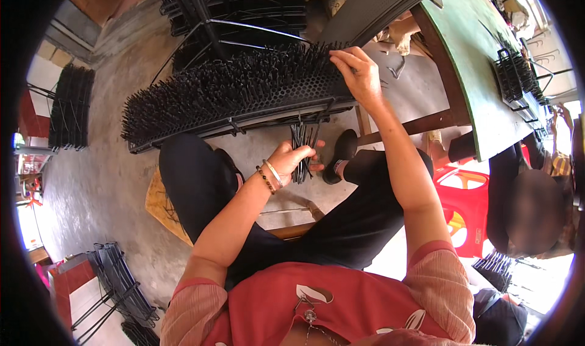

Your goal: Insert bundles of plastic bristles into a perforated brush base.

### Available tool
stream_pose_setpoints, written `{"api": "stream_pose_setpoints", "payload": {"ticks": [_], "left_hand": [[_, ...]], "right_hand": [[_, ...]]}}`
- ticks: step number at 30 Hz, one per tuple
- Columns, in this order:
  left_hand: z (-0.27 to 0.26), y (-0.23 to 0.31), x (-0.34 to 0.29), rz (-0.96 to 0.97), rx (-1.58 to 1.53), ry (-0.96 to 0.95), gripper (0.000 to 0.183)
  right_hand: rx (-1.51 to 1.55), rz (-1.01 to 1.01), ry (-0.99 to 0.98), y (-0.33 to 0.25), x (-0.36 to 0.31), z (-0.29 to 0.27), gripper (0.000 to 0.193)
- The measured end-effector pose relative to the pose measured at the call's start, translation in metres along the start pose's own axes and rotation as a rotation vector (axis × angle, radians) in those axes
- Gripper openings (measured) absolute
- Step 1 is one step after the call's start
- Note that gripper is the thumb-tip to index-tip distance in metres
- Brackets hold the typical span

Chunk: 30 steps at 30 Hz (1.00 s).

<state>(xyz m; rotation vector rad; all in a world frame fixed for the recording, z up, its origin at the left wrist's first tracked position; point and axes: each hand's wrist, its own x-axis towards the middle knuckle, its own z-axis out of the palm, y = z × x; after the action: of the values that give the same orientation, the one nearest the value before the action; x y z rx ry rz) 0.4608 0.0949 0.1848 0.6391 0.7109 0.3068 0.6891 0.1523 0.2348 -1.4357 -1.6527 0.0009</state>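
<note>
A long black perforated rack [298, 91] stretches across in front of my knees. Thin black sticks [213, 81] stand upright in its holes, densely over most of its length, while a strip of bare holes shows along the near right part. My left hand [285, 162] is below the rack, closed around a loose bundle of black sticks [302, 137]. At the rack's right end is my right hand [359, 74], its thumb and fingertips pinched together close to the standing sticks. Whatever lies between those fingertips is too small to make out.
A green-topped table [454, 59] stands to the right, carrying another black rack with sticks [515, 74]. Red plastic stools [463, 209] and another person [530, 206] are at the right. More black racks [72, 108] lean at the left; stacked ones [262, 7] stand behind.
</note>
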Motion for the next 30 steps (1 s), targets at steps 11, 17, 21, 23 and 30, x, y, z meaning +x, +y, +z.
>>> {"api": "stream_pose_setpoints", "payload": {"ticks": [11, 17, 21, 23, 30], "left_hand": [[0.0052, 0.0024, -0.0032, 0.049, 0.003, -0.009, 0.025], [0.0042, 0.001, -0.0024, 0.03, -0.008, -0.022, 0.026], [0.0047, 0.0015, -0.0021, 0.033, -0.012, -0.015, 0.026], [0.0025, 0.0, -0.0014, 0.015, -0.02, -0.031, 0.026], [0.0006, -0.0017, 0.0011, 0.025, -0.071, -0.021, 0.025]], "right_hand": [[0.053, 0.103, -0.023, -0.0007, -0.0011, 0.0007, 0.013], [-0.023, -0.067, -0.081, -0.0019, 0.0003, 0.0001, 0.012], [-0.033, -0.115, -0.104, -0.003, 0.0037, -0.0012, 0.012], [-0.045, -0.159, -0.132, -0.002, 0.0047, -0.001, 0.011], [-0.011, 0.0, 0.092, 0.0057, 0.0038, -0.0023, 0.014]]}}
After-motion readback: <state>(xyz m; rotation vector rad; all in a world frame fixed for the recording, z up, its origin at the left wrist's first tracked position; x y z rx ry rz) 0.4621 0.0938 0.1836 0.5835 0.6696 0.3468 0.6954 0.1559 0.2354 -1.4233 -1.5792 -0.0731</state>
